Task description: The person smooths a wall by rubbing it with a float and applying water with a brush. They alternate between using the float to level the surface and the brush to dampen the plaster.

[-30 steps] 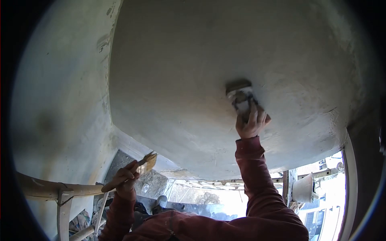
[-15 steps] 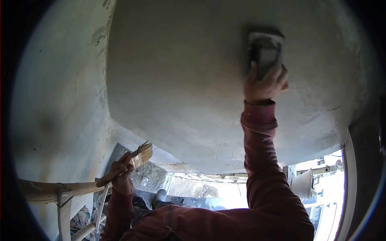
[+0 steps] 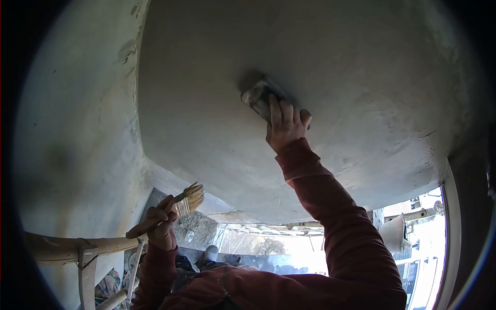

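My right hand (image 3: 288, 124) is raised with its fingers wrapped round a dark, flat, rectangular plastering float (image 3: 262, 99). The float lies tilted against the grey plastered surface (image 3: 206, 119) overhead; the hand covers its near end. Lower down on the left, my left hand (image 3: 162, 227) is closed round the handle of a wide paintbrush (image 3: 189, 200). Its pale bristles point up and to the right, away from the plaster. Close beneath this hand runs a wooden rail (image 3: 62, 247).
A stained wall (image 3: 82, 129) rises on the left and meets the plastered surface at a rough corner. The wooden rail and its uprights stand at lower left. At lower right is a bright opening with a pale, bucket-like object (image 3: 392, 233) beside it.
My right hand has swept the float left and somewhat down across the plaster, and the float has turned to slant left. My left hand with the paintbrush has shifted only slightly right.
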The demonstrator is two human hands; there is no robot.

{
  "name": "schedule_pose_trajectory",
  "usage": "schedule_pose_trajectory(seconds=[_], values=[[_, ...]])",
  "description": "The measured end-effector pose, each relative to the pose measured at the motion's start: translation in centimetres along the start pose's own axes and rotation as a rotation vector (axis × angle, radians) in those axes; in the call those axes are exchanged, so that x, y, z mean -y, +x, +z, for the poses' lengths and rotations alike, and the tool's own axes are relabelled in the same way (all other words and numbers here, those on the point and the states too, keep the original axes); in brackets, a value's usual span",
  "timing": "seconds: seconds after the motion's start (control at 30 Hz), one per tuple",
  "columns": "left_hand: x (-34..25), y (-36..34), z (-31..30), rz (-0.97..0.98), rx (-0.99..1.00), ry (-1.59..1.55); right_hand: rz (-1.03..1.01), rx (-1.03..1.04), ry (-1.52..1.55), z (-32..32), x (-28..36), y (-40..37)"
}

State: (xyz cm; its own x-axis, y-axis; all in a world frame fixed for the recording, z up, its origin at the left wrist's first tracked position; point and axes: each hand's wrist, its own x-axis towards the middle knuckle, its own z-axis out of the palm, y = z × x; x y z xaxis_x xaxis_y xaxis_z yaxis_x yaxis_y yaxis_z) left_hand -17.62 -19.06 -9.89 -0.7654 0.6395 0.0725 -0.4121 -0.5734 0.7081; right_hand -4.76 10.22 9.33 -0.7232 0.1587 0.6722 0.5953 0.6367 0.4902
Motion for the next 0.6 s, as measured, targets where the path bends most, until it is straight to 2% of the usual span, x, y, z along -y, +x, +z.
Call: schedule_pose_trajectory(seconds=[0.03,0.1,0.17,0.23,0.3,0.37,0.43,0.5,0.6], values=[[-0.2,0.0,-0.3,0.014,-0.001,-0.008,-0.116,0.129,-0.026,0.1,-0.2,-1.4],[-0.7,0.0,-1.4,0.025,0.027,-0.038,-0.156,0.068,0.004,-2.3,-2.4,-1.4],[-1.7,0.6,-1.4,-0.003,0.044,-0.072,0.007,-0.026,-0.056,-4.4,-3.8,-0.2],[-1.8,0.3,-1.5,-0.036,-0.057,-0.155,0.028,0.002,-0.035,-4.0,-2.8,-0.2],[-1.4,0.1,-1.9,-0.03,-0.076,-0.099,0.054,-0.01,-0.011,-3.5,-2.4,-0.8],[-1.4,-0.1,-2.6,0.021,0.015,-0.04,-0.204,0.154,-0.006,-3.7,-4.1,-3.8],[-1.4,0.6,-2.3,0.054,0.049,-0.023,-0.243,0.085,-0.004,-4.6,-5.4,-2.6],[-1.8,0.5,-1.6,-0.066,-0.051,-0.146,-0.054,0.061,-0.046,-5.8,-5.1,-1.0],[-0.8,0.8,-0.4,-0.087,0.008,-0.167,-0.134,0.163,0.018,-3.5,-3.4,-2.1]])
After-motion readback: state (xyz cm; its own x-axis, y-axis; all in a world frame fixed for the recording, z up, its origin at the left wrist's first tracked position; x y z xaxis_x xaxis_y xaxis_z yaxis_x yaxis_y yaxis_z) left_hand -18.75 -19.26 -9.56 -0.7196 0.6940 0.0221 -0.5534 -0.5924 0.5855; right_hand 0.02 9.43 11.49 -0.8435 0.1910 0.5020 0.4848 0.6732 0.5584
